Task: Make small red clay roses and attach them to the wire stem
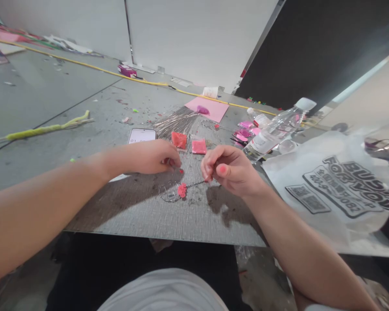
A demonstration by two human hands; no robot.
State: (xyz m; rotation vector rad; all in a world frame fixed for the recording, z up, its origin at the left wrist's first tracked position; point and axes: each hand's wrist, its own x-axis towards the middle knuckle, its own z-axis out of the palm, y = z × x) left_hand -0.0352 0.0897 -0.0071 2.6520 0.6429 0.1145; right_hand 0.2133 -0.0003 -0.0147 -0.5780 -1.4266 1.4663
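Observation:
My right hand (230, 170) pinches a thin dark wire stem (197, 184) between its fingertips. At the stem's far end is a cluster of small pink-red clay-like pieces (182, 190), low over the table. Beside it, a looped clear or wire piece (168, 193) is hard to make out. My left hand (162, 157) rests low over the table with its fingers curled downward; what lies between them, if anything, is hidden. Just off its fingertips is a tiny red piece (181, 171). Behind the hands lie an orange-red packet (179, 141) and a pink packet (199, 146).
A lit phone (141, 135) lies behind my left wrist. Thin wires (176, 123) fan out near a pink sheet (218, 111). At right stand a clear bottle (272, 131) and a white printed plastic bag (327, 185). A yellow cable (116, 74) crosses the back.

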